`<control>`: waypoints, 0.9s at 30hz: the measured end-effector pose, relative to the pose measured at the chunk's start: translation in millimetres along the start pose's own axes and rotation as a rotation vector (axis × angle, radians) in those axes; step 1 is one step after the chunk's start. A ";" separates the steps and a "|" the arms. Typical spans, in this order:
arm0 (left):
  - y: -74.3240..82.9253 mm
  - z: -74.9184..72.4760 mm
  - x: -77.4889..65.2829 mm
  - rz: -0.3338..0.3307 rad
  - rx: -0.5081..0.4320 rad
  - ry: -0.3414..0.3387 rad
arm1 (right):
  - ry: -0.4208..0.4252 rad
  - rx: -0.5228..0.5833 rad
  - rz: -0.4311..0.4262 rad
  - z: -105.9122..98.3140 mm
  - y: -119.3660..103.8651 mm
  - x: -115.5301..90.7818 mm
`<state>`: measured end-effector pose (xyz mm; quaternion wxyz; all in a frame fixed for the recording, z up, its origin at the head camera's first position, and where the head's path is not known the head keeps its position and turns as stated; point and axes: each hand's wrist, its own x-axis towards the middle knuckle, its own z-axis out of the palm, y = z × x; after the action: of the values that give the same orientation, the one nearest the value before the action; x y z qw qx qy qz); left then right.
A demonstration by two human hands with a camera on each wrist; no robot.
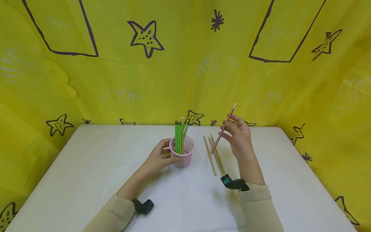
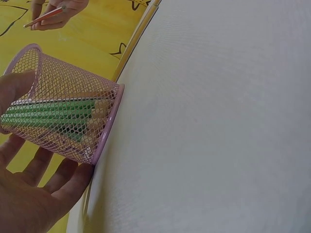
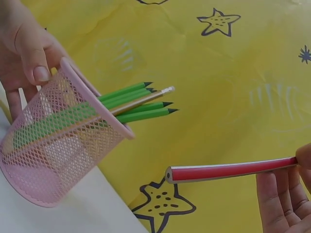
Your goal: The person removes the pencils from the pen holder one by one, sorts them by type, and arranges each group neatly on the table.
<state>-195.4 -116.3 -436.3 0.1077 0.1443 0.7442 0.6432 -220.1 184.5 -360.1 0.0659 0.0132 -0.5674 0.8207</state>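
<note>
A pink mesh pencil cup [image 1: 186, 160] stands on the table, gripped around its side by my left hand [image 1: 155, 158]. Inside it are several green pencils [image 3: 146, 114], dark points up, and one gold pencil [image 3: 141, 102] with a white eraser on top. To the cup's right, my right hand [image 1: 240, 137] pinches a red pencil [image 1: 216, 144] above the table. That pencil tilts, eraser end up, its flat unsharpened end pointing down toward the cup side. Below it, 3 gold pencils [image 1: 210, 156] lie on the table beside the cup.
A white-covered table [image 1: 95, 180] spreads around the hands. Behind and at both sides hangs a yellow curtain [image 1: 176, 80] with starfish and shell drawings. Dark devices [image 1: 143, 206] are worn on both wrists.
</note>
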 end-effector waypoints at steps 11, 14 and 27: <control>0.2 0.3 -0.2 -0.005 0.004 0.004 | 0.078 -0.096 0.010 -12.1 1.9 2.5; -0.3 0.2 -0.2 -0.003 0.004 0.004 | 0.087 -0.131 0.021 -14.6 2.3 2.8; 0.7 0.2 0.0 -0.008 -0.003 0.000 | 0.143 -0.380 0.110 -21.7 8.8 8.3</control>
<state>-195.2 -116.1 -435.6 0.1104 0.1414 0.7439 0.6437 -228.3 202.4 -375.2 0.0621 -0.0887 -0.7057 0.7002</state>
